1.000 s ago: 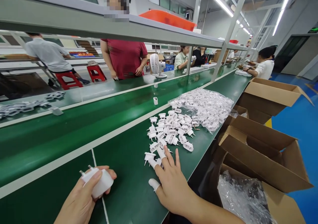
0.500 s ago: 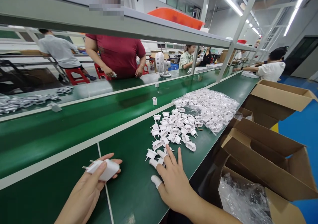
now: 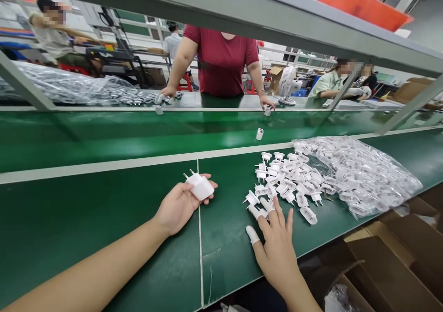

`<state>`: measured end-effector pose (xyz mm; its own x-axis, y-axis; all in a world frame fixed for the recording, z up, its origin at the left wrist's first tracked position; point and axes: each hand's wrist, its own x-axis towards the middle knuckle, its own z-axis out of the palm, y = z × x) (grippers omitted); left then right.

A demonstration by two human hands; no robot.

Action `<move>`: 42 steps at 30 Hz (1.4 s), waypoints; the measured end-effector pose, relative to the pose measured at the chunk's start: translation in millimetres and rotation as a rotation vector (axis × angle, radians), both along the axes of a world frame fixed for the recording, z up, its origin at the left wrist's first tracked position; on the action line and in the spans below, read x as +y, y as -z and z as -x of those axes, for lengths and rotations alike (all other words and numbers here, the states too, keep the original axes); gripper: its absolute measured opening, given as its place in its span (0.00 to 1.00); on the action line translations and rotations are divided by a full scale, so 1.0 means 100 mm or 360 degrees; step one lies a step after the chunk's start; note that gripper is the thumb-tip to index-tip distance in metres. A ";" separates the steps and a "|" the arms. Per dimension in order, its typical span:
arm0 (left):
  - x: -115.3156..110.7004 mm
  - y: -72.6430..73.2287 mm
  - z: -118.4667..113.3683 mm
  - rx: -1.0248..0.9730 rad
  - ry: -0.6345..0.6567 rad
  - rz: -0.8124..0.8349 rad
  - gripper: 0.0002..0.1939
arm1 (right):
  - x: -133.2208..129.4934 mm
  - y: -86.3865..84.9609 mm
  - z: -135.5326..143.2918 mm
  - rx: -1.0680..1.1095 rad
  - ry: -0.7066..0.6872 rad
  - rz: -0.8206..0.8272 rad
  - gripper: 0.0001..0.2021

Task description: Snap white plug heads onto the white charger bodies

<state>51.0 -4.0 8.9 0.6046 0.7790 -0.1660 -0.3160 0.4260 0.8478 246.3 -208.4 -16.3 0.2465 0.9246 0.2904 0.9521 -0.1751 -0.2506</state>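
A white charger [image 3: 201, 187] with two metal pins pointing up and away is held in my left hand [image 3: 180, 206], between thumb and fingers, above the green table. My right hand [image 3: 277, 238] has its fingers spread at the near edge of a loose pile of white plug pieces [image 3: 285, 176]. White covers sit on its thumb and two fingers, and the fingertips touch or hover over the nearest pieces; which of these I cannot tell. A clear plastic bag [image 3: 367, 171] full of similar pieces lies right of the pile.
Beyond the white strip, a white charger body [image 3: 260, 134] stands on the green belt [image 3: 121, 136]. Across it, a person in a red shirt [image 3: 223, 65] touches small parts. Cardboard boxes [image 3: 387, 261] are at lower right; a metal shelf beam [image 3: 214, 12] crosses overhead.
The view has turned left, so the table and pile appear further right. The person opposite has moved both hands down to parts at the belt's far edge. My left hand still holds the charger.
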 end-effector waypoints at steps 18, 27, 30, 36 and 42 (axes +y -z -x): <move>0.01 0.00 0.06 0.0046 0.0155 -0.0041 0.25 | -0.02 -0.03 0.02 -0.0049 0.0039 0.0023 0.17; -0.08 0.03 -0.02 0.0390 0.0187 -0.0398 0.28 | -0.02 -0.04 0.03 -0.0024 0.0050 0.0002 0.12; -0.11 0.08 -0.04 0.0521 0.0138 -0.0607 0.27 | -0.02 -0.02 0.04 -0.0037 0.0052 -0.0034 0.12; -0.17 0.18 -0.04 0.0861 0.0188 -0.1330 0.22 | -0.02 0.00 0.04 -0.0034 0.0056 -0.0038 0.12; -0.14 0.23 -0.06 0.0948 0.0052 -0.1312 0.26 | -0.02 0.01 0.01 -0.0051 0.0038 0.0016 0.13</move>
<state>56.8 -18.2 -13.9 0.6221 0.7713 0.1343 0.2546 -0.3616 0.8969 245.6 -210.9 -17.6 0.2591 0.9215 0.2891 0.9552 -0.2003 -0.2178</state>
